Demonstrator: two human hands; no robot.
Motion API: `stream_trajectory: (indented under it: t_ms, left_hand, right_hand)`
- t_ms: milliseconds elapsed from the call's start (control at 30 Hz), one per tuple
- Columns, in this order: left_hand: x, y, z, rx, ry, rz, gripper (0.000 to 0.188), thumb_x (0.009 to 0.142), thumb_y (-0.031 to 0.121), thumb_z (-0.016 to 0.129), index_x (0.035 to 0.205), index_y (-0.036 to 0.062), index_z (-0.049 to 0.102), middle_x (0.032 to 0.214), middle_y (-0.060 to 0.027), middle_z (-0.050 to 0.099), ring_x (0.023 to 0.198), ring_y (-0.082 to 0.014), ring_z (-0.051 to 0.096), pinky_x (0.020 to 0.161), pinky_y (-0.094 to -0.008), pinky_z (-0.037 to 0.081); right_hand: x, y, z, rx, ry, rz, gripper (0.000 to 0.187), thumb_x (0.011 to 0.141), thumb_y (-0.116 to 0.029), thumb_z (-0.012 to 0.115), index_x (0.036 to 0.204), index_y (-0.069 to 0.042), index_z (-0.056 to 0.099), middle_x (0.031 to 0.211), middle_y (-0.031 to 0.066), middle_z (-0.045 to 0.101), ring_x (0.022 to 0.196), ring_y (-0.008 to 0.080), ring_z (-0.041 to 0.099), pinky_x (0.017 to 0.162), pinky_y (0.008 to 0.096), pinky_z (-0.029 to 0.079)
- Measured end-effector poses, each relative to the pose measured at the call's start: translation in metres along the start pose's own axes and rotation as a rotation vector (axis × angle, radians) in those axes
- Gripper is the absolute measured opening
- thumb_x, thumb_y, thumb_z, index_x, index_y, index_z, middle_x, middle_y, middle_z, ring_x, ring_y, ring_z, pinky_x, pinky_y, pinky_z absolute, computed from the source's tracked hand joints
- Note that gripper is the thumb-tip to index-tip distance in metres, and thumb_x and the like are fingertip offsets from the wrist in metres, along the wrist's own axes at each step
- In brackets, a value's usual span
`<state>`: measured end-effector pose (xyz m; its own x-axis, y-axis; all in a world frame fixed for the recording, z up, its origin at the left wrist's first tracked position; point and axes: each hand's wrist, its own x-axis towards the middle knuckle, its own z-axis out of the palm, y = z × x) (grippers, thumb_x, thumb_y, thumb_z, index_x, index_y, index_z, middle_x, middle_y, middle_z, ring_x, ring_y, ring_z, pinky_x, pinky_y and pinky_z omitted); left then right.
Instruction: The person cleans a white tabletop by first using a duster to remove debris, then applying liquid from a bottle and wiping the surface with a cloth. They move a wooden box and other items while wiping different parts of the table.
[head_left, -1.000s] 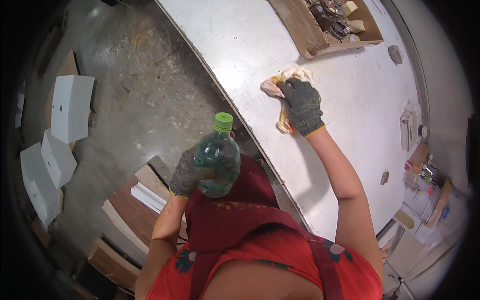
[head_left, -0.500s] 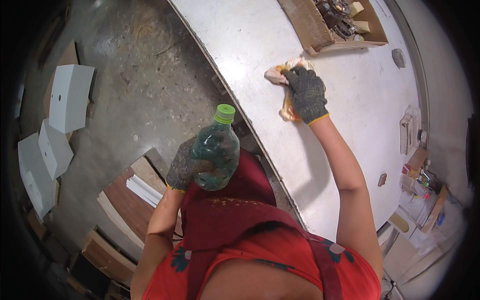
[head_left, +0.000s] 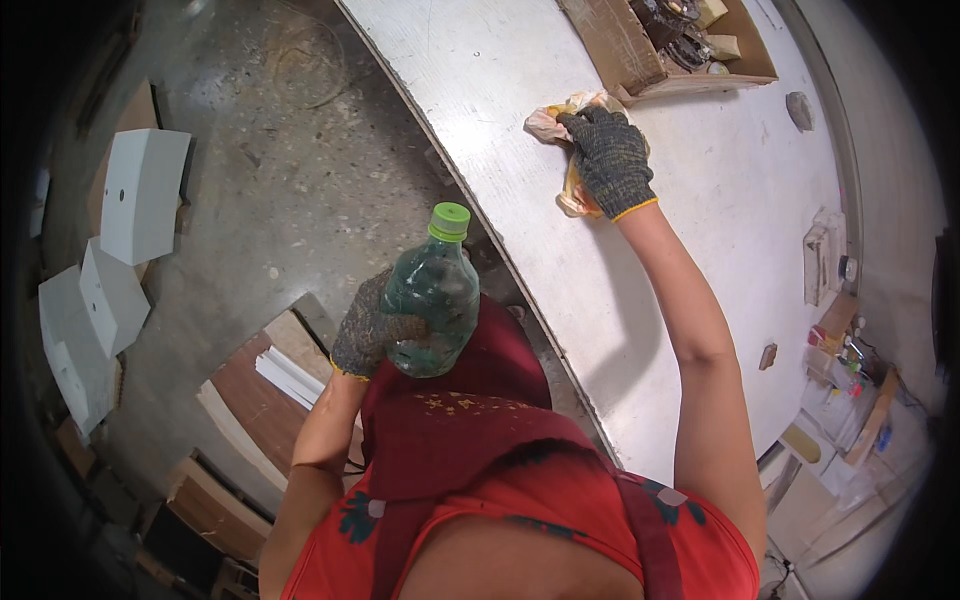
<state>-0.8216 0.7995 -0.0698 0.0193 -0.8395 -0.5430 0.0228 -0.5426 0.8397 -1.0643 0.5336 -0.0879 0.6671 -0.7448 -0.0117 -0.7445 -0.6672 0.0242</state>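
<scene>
In a dark knit work glove, my left hand [head_left: 372,325] is wrapped round a green-tinted plastic bottle [head_left: 440,295] with a light green cap. The bottle stands nearly upright in front of my apron, beside the table edge. My right hand [head_left: 610,160], gloved alike with a yellow cuff, presses a crumpled, stained rag [head_left: 575,190] onto the white tabletop [head_left: 715,220]. Rag folds stick out to the left of the fingers and below them; the palm hides the rest.
Just beyond the rag sits an open cardboard box [head_left: 625,50] with dark jars and pale blocks. A grey lump [head_left: 799,111] and a small brown piece [head_left: 767,357] lie on the table. White panels [head_left: 145,195] and wooden boards [head_left: 265,410] are on the floor at left.
My right hand and the rag have slid slightly away from me across the tabletop, closer to the box. The bottle in my left hand has barely moved.
</scene>
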Motion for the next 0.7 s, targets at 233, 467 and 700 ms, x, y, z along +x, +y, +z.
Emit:
stream_trajectory:
  t_ms: [233,467,700]
  left_hand:
    - [0.009,-0.007,0.001,0.175,0.0,0.064,0.061,0.06,0.023,0.075,0.116,0.0047,0.061,0.105,-0.0099,0.068,0.097,-0.0212,0.063,0.086,-0.0347,0.049]
    - [0.032,0.008,0.028,0.018,-0.054,0.161,0.047,0.075,0.024,0.072,0.116,0.0039,0.06,0.105,-0.0087,0.067,0.098,-0.0184,0.061,0.088,-0.0342,0.048]
    - [0.078,-0.009,0.05,-0.08,-0.154,0.077,0.04,0.079,0.028,0.073,0.109,0.0027,0.064,0.099,-0.0076,0.067,0.089,-0.0136,0.06,0.081,-0.0316,0.05]
  right_hand:
    - [-0.015,-0.006,-0.003,-0.04,0.011,-0.013,0.03,0.082,-0.017,0.062,0.112,-0.016,0.064,0.104,0.0092,0.063,0.097,0.0258,0.061,0.083,0.0402,0.049]
    - [-0.02,-0.003,-0.002,0.128,0.046,0.026,0.024,0.082,-0.015,0.058,0.104,-0.013,0.066,0.1,0.011,0.063,0.084,0.0293,0.062,0.073,0.0419,0.049]
    - [-0.118,0.02,0.021,0.184,0.236,0.116,0.036,0.074,-0.016,0.066,0.109,-0.015,0.065,0.107,0.0076,0.062,0.095,0.0293,0.057,0.083,0.0434,0.043]
